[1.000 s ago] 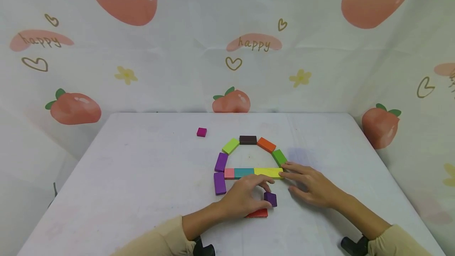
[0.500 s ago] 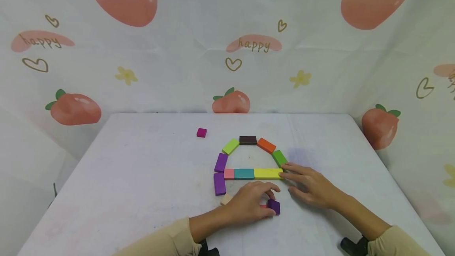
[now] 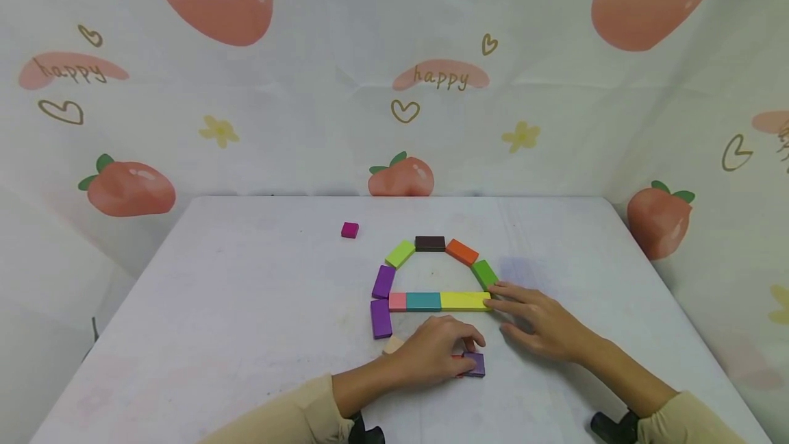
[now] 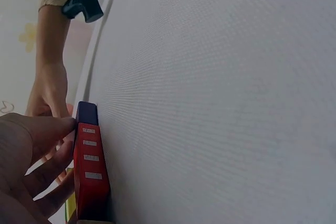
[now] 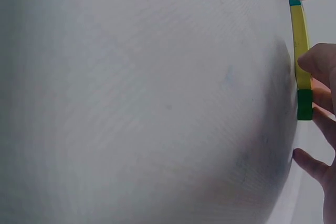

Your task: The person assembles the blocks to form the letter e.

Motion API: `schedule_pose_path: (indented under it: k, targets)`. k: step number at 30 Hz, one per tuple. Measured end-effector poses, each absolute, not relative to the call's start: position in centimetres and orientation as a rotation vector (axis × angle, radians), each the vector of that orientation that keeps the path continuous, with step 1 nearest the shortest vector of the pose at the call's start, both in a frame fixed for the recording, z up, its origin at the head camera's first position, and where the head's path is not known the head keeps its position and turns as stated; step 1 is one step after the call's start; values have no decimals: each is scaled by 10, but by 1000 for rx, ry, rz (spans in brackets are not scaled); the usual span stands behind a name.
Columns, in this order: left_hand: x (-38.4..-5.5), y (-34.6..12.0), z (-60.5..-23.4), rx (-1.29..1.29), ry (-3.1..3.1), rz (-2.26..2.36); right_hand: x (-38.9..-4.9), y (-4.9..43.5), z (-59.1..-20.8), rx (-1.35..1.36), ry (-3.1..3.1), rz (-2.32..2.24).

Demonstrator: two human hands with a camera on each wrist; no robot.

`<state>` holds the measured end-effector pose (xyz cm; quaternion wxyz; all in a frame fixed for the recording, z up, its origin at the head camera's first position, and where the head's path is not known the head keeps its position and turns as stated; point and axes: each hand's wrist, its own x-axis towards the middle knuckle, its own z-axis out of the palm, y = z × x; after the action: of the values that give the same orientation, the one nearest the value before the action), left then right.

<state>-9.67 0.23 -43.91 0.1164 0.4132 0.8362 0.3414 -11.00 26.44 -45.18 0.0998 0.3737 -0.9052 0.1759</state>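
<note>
In the head view my left hand (image 3: 431,351) holds a small purple block (image 3: 476,366), thumb on it and fingers curled over. The purple block (image 4: 87,113) stands at the end of a red block (image 4: 92,169) in the left wrist view; the hand hides most of the red one from above. My right hand (image 3: 545,321) lies with spread fingers at the right end of a yellow block (image 3: 465,301) and the lower end of a green block (image 3: 484,273). A cream block (image 3: 392,344) shows partly behind my left wrist.
Lime (image 3: 400,253), dark brown (image 3: 430,244) and orange (image 3: 462,251) blocks form an arch with the green one. Two purple blocks, the upper (image 3: 383,281) and lower (image 3: 381,319), line its left side. Pink (image 3: 397,301) and teal (image 3: 423,301) blocks adjoin the yellow. A magenta block (image 3: 349,230) lies apart.
My left hand has moved the purple block toward me and slightly right, down to the red block's right end. The cream block has come into sight. My right hand has stayed put.
</note>
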Motion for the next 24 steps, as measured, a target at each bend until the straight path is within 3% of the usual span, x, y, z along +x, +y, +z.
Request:
schedule_pose_path:
  k: [24]
  targets:
    - [-97, 2, -439, 1191, 2508, 954, -110, 264, -452, 1107, -2669, 531]
